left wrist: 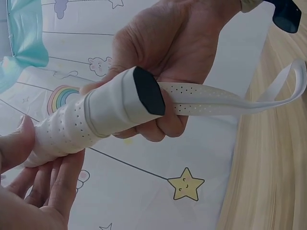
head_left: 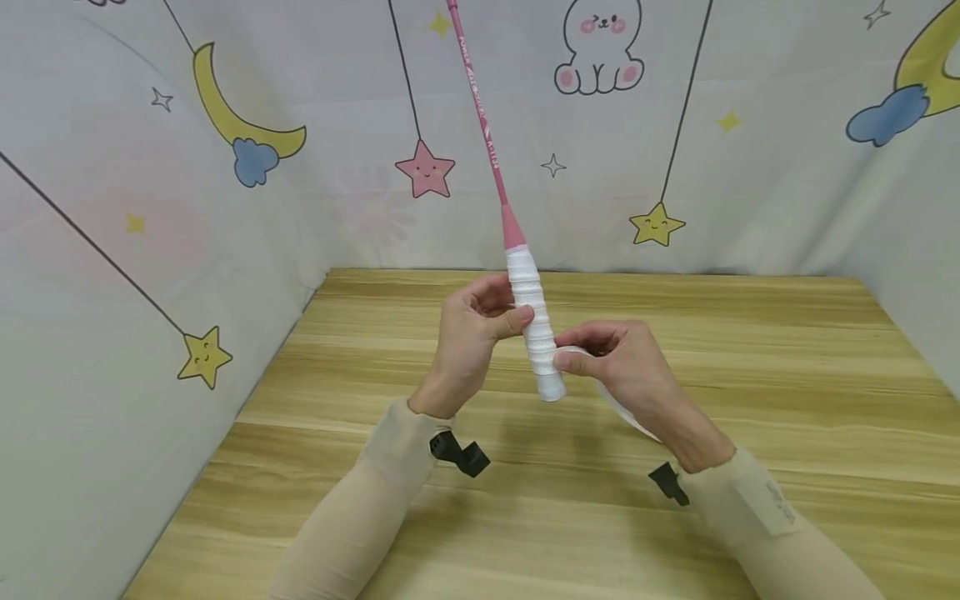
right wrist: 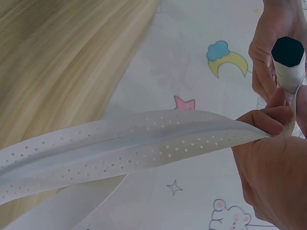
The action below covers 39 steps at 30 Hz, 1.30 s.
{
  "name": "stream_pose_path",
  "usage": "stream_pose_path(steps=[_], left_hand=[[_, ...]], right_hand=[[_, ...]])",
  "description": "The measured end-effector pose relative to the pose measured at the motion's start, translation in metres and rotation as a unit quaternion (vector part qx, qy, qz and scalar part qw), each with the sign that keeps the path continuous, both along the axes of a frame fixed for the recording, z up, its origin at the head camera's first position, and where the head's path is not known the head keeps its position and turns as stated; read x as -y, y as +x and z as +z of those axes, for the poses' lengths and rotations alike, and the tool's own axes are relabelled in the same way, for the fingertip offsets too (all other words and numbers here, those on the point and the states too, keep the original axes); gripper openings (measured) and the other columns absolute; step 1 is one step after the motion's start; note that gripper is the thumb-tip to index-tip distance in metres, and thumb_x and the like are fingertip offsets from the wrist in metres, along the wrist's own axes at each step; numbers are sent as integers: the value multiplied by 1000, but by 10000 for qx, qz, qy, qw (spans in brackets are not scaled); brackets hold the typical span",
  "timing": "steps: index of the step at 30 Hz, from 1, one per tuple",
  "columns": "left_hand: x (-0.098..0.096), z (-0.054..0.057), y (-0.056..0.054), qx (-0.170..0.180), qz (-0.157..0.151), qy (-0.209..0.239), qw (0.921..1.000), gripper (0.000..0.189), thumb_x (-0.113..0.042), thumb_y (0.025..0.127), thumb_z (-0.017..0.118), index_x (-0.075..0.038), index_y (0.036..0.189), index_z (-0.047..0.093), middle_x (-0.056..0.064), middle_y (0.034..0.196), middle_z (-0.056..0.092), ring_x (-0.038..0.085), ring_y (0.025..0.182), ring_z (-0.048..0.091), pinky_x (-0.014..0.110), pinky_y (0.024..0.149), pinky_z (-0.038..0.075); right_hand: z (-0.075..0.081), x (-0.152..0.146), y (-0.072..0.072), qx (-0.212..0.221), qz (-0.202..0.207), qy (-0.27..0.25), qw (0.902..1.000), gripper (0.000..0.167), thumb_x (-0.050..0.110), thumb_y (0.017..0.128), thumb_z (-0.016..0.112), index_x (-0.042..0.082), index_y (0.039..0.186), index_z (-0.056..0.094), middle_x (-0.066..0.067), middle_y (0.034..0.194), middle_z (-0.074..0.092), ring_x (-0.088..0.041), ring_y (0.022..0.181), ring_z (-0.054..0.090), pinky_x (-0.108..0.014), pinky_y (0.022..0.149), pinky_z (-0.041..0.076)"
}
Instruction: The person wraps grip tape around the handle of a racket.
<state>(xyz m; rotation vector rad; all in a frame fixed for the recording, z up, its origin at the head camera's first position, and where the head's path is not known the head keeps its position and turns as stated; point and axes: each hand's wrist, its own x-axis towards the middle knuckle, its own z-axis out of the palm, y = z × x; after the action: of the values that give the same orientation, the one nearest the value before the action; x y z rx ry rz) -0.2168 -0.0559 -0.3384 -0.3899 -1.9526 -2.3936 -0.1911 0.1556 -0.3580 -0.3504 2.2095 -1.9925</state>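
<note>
A badminton racket with a pink shaft [head_left: 483,117] is held tilted above the table, its white ridged handle [head_left: 542,346] pointing down. My left hand [head_left: 467,337] grips the middle of that handle, thumb across the front and fingers behind. Close to the lower end, my right hand [head_left: 641,371] pinches a white perforated strip of grip tape [right wrist: 120,148] between thumb and fingers, right beside the handle. Wrapped turns of tape cover the handle, and the loose length trails away past the right hand. The wrist views show the dark butt cap [left wrist: 149,93] at the handle's end.
Beneath the hands lies a wood-grain table [head_left: 315,467]. A pale curtain [head_left: 337,100] printed with moons, stars and bears hangs behind it and along the sides. Teal material [left wrist: 29,40] shows at the left wrist view's upper left.
</note>
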Motion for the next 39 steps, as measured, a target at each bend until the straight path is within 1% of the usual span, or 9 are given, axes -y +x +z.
stream_pose_path(steps=[6,9,12,15,18,23,31,35,39], left_hand=[[2,0,0,45,-343,128,9993,41,14,100,65,17,140,59,-10,96,74,8,91,70,21,80,62],[3,1,0,61,-552,191,9983,43,14,103,61,17,145,55,-8,102,76,7,94,71,21,82,62],[4,2,0,59,-690,187,9974,45,12,103,62,13,147,54,8,115,81,7,97,76,23,86,63],[4,2,1,88,-721,102,9973,47,10,101,66,6,146,55,24,130,77,9,99,80,27,93,64],[2,2,1,97,-569,-114,9983,47,7,98,73,0,142,58,23,130,76,11,100,77,29,95,63],[-4,0,3,-68,-36,-548,9985,51,-2,91,83,-5,138,63,3,115,70,15,100,67,29,88,60],[-9,1,8,-407,635,-1107,9910,53,-7,88,90,-7,136,67,8,110,71,16,96,67,28,83,56],[-9,2,8,-329,752,-1074,9908,59,-5,86,92,-6,139,65,11,109,74,15,95,70,27,83,59],[-8,2,8,-210,804,-799,9933,54,0,84,92,-3,131,66,7,103,75,13,90,71,25,81,62]], right_hand=[[1,0,0,159,475,251,9984,37,12,102,77,-5,134,73,6,114,83,-9,106,73,-27,96,57],[2,1,1,73,506,423,9978,36,11,103,76,-7,133,73,-2,117,83,-8,104,73,-26,95,57],[3,2,1,-37,331,511,9981,34,11,100,79,-8,129,75,-6,115,84,-8,99,73,-25,91,58],[3,3,2,-43,168,493,9986,32,9,99,81,-7,126,77,-3,110,84,-8,96,73,-24,88,59],[3,4,2,-38,83,460,9989,31,9,98,81,-6,125,78,0,106,84,-9,96,74,-24,87,59],[1,5,2,-157,-54,483,9987,30,10,97,83,-5,122,79,-5,109,84,-11,96,74,-25,86,60],[0,7,5,-354,-78,658,9972,29,11,96,84,-3,121,80,-17,116,83,-15,96,74,-26,84,62],[2,6,5,-350,-102,770,9964,29,12,96,84,-2,122,81,-18,119,82,-15,97,74,-26,85,61],[3,5,5,-298,-124,764,9966,31,10,96,85,-2,123,80,-17,119,83,-12,96,74,-25,84,61]])
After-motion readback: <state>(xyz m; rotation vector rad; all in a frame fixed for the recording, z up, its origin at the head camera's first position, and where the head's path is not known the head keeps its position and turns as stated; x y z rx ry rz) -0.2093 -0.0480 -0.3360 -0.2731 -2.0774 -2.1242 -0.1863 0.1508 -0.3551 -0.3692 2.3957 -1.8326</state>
